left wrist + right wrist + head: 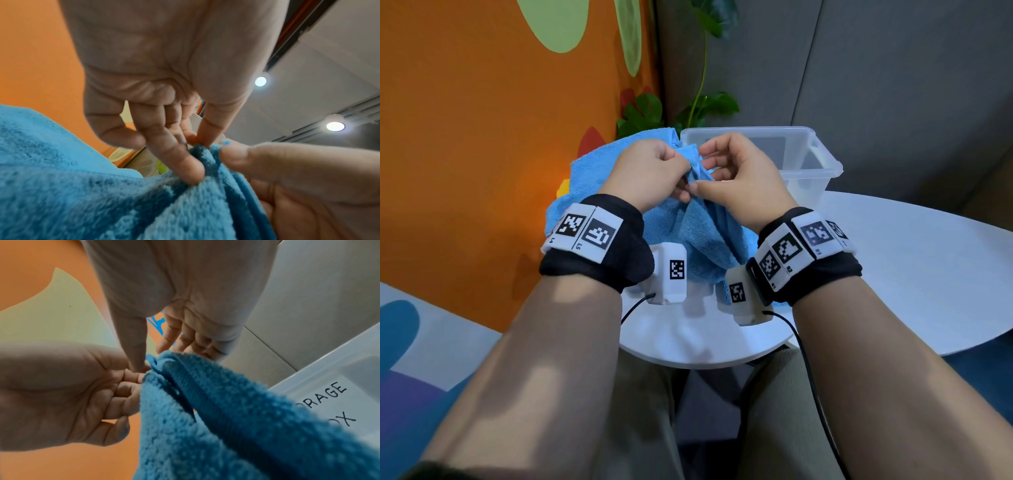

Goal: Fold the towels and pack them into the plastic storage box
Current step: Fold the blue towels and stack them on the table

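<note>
Left hand (650,171) and right hand (739,181) both pinch blue towel (702,233) edge, fingers (185,164) curled; storage box (822,164) just behind the towel.

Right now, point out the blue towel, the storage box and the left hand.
blue towel (698,236): head view, on the hanging cloth below the hands.
storage box (822,161): head view, on its right rim.
left hand (647,174): head view, on its back.

We wear a black fabric band (599,253) on the left wrist and another (822,274) on the right, each carrying white blocks printed with black square codes. A white camera unit (671,274) hangs under each wrist, trailing a thin black cable (808,359). Our forearms are bare.
</note>
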{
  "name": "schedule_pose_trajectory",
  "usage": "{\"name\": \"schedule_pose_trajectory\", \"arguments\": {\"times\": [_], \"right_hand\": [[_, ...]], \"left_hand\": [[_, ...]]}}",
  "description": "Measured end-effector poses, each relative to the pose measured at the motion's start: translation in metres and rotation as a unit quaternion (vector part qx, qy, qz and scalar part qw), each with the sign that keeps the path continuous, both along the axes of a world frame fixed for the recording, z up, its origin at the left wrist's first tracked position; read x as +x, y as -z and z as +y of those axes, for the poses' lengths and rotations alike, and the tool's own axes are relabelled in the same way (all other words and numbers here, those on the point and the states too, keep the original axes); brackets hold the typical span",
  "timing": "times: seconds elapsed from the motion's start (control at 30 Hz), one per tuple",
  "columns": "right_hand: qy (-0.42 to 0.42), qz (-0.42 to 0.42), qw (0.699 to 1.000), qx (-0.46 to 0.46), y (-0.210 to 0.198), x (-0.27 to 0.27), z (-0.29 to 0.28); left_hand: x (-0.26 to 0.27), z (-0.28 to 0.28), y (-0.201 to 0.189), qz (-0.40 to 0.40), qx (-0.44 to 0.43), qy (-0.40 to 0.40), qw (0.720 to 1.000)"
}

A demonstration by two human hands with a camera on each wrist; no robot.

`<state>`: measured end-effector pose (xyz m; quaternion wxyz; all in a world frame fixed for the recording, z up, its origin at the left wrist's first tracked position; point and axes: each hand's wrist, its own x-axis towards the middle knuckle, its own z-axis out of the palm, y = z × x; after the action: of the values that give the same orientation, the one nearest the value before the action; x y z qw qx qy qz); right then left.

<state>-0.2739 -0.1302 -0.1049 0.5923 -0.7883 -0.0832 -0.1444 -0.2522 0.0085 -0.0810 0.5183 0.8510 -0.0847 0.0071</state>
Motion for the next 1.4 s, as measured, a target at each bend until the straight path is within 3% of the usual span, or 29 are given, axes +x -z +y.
{"name": "schedule_pose_trajectory", "arguments": {"times": [0.2,0.4,0.53,0.73,0.9,1.0,1.17,1.3,1.4], "right_hand": [[0.012,-0.008,1.000,0.007,-0.003,-0.001,-0.003],[0.054,-0.023,0.998,-0.002,-0.001,0.002,-0.006],[0.030,-0.021,0.999,0.019,-0.005,0.001,-0.007],[-0.001,-0.025,0.998,0.057,-0.008,-0.001,-0.009],[-0.012,-0.024,0.999,0.037,-0.010,-0.004,-0.010],[0.027,-0.023,0.999,-0.015,-0.011,-0.003,-0.011],[0.106,0.033,0.971,-0.213,-0.003,0.000,-0.018],[0.140,0.078,0.961,-0.225,0.002,0.000,-0.027],[0.182,0.061,0.956,-0.221,-0.003,0.000,-0.033]], "left_hand": [[0.004,0.001,0.003,-0.005,0.040,0.004,0.999],[0.003,0.006,0.001,-0.113,0.065,0.075,0.989],[0.002,0.005,-0.003,-0.147,0.044,0.075,0.985],[0.009,0.010,-0.002,-0.137,0.011,0.044,0.990],[0.007,0.013,-0.002,-0.118,0.026,0.090,0.989],[0.009,0.014,-0.003,-0.144,0.004,0.038,0.989],[0.012,0.019,-0.010,-0.177,-0.021,-0.036,0.983],[0.018,0.031,-0.014,-0.196,-0.014,-0.116,0.974],[0.020,0.040,-0.016,-0.199,-0.007,-0.163,0.966]]}}
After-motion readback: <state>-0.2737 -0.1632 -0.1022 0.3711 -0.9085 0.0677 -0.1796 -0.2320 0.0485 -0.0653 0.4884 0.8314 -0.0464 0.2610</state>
